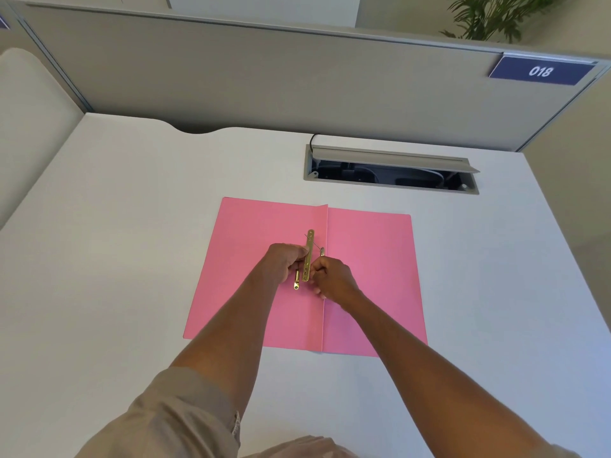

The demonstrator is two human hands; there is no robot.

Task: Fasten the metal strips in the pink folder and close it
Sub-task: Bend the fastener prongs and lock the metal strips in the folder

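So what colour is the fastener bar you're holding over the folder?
Gold, brass-like; the fastener bar shows in the head view, against the pink folder.

Bright, even light; soft shadows; wide-angle bending at edges.

strip midsection behind l hand

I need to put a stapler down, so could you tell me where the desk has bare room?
Bare desk lies left of the pink folder, also right of it and before the cable hatch. The folder's middle is crowded by both hands.
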